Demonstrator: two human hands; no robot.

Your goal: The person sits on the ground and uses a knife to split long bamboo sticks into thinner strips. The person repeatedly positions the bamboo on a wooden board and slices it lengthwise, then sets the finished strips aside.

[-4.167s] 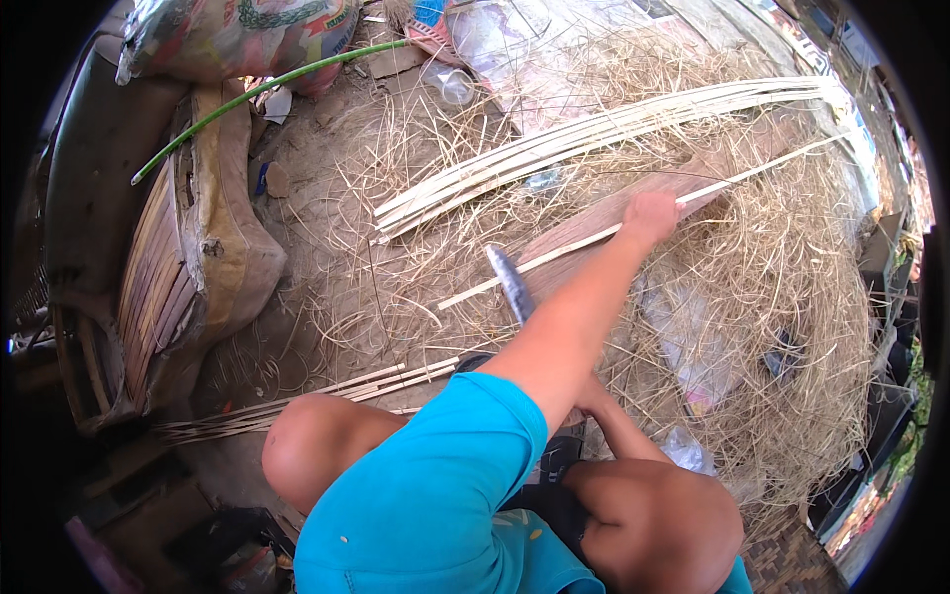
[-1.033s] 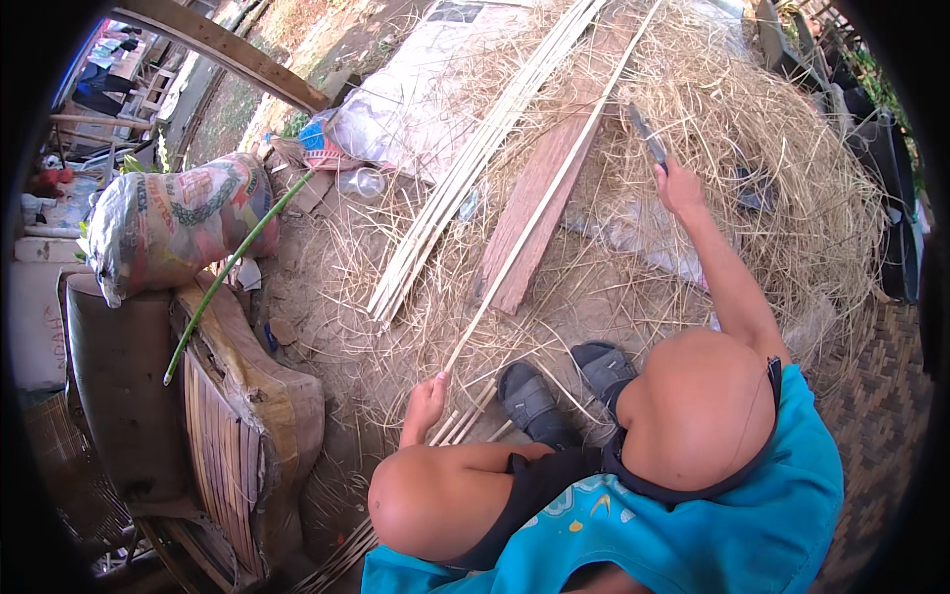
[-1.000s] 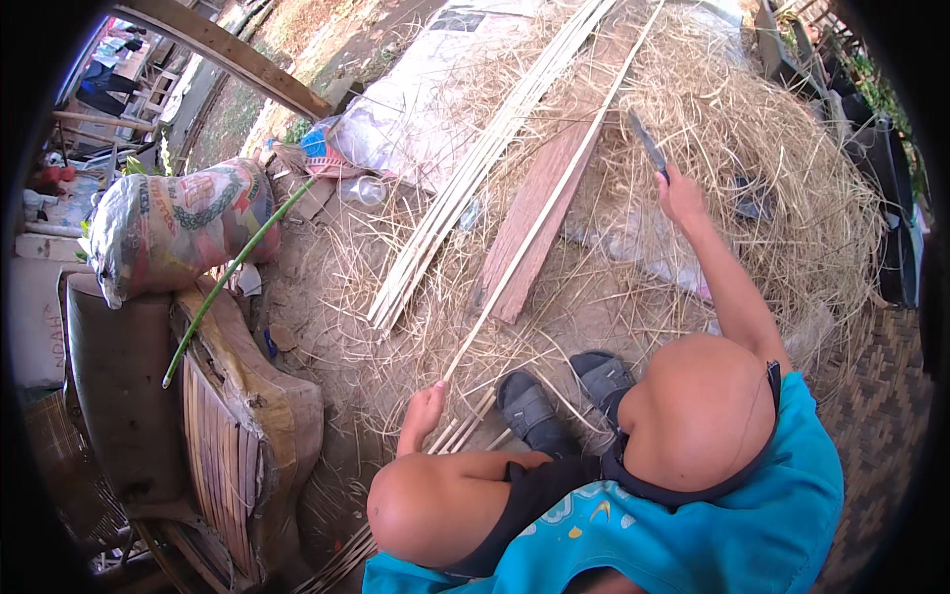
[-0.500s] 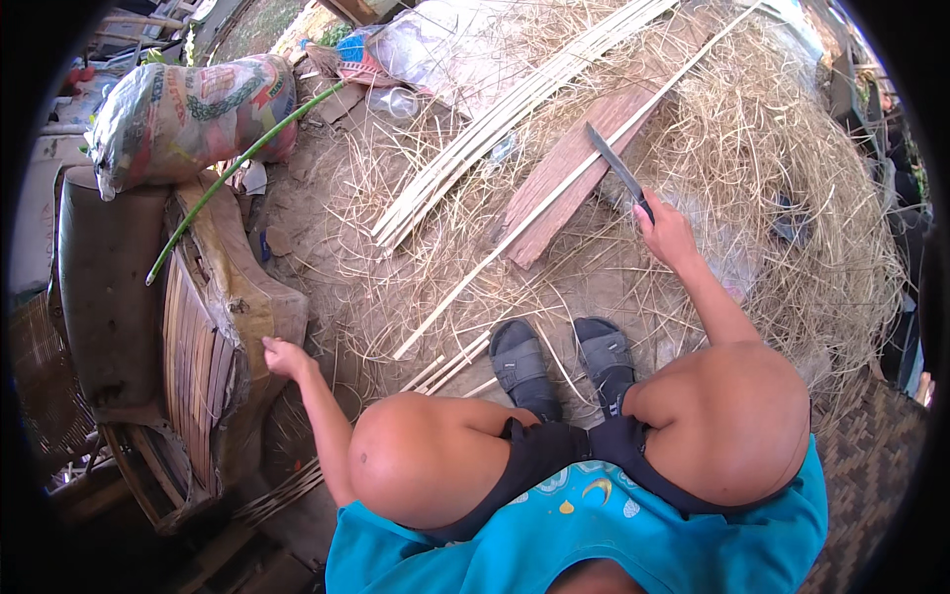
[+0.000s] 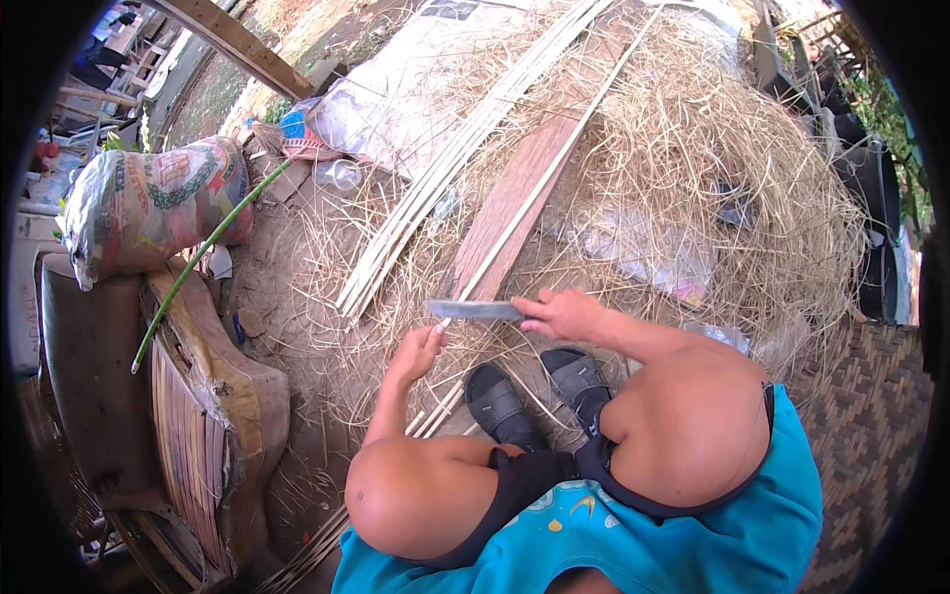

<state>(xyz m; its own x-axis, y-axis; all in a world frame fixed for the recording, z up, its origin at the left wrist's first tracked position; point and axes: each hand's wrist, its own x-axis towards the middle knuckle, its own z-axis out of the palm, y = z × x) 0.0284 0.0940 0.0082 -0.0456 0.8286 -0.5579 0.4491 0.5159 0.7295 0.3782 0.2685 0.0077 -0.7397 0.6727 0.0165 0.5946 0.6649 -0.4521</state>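
Note:
A long pale bamboo strip (image 5: 534, 185) runs lengthwise over a reddish-brown wooden board (image 5: 507, 213) on the ground in front of me. The strip's near end is pinched in my left hand (image 5: 420, 353), just past the board's near edge. My right hand (image 5: 566, 315) grips a knife (image 5: 475, 309) by its handle. The grey blade points left and lies across the strip close to my left fingers; whether it touches the strip I cannot tell. Left of the board lies a bundle of similar pale strips (image 5: 435, 184).
Thin curled shavings (image 5: 732, 148) are heaped on the right. At left are a stuffed sack (image 5: 158, 203), a green stalk (image 5: 208, 247) and a worn seat with slats (image 5: 193, 426). My sandalled feet (image 5: 503, 406) stand below the board. A woven mat (image 5: 871, 436) lies at lower right.
My left hand has moved right from beside the seat and taken hold of the strip's near end. My right hand has brought the knife down and left, across the strip. The view has shifted.

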